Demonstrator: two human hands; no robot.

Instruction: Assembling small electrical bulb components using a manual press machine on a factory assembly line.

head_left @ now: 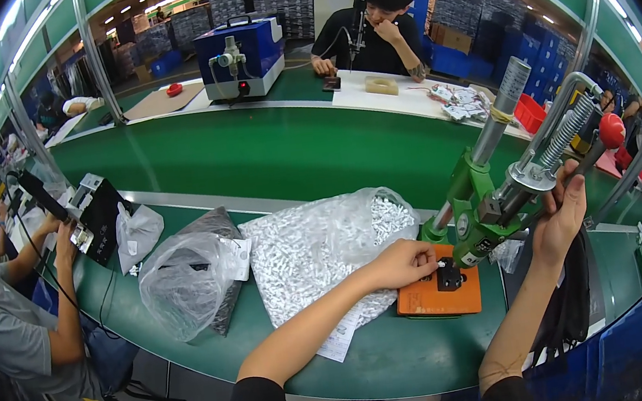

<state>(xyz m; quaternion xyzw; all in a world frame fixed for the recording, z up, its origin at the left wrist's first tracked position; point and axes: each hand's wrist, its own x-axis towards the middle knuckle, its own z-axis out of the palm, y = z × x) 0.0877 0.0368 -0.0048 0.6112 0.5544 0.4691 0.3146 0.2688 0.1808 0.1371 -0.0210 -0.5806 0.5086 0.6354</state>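
The left hand [403,264] is curled, and its fingertips pinch a tiny white part [441,264] right over the small black block [448,277] that sits on the orange base plate [427,299] of a hand press [481,214]. The part is very small, so it may be resting on the block already, but it is hard to be sure. The right hand [560,213] is up high and wraps its fingers around the long lever [585,158] of the press, just below the red ball knob [611,130]. The press has a green body, a shiny grey post and a metal spring beside the lever. It stands on the green table [386,351], close to the person. Just left of the orange plate lies a big clear bag of small white parts [319,252], and the left forearm crosses over it. A white paper slip [341,341] pokes out from under that bag. Further left is a puffy clear bag [184,283] with a dark bag [217,224] behind it, and a small white bag [137,233] near them. At the far left, another person in a grey shirt [10,323] works with a black device [97,218]. Across the green belt [268,151], a person in a black shirt [373,32] sits at a white table, with a blue machine [245,55] next to them.
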